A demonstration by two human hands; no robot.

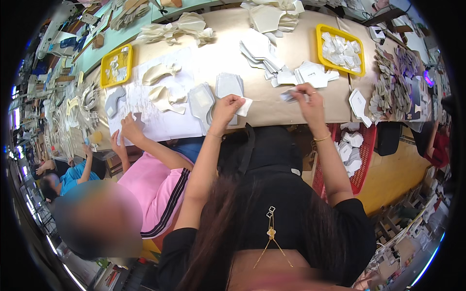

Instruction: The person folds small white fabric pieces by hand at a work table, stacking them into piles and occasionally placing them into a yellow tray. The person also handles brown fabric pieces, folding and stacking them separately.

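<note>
Near the table's front edge, my left hand pinches a small white piece of sheet material. Farther right, my right hand is raised over the table with its fingers closed on a small grey-white piece, somewhat blurred. Close by my left hand lie a stack of pale grey cut pieces and a curved grey piece with a lighter patch. Beyond my right hand are overlapping white cut pieces. A single white shape sits at the table's right edge.
Yellow trays hold small whitish pieces. A red basket of white pieces stands below the table on my right. At my left, a co-worker in a pink shirt handles a piece over a white sheet. Cream pieces lie farther back.
</note>
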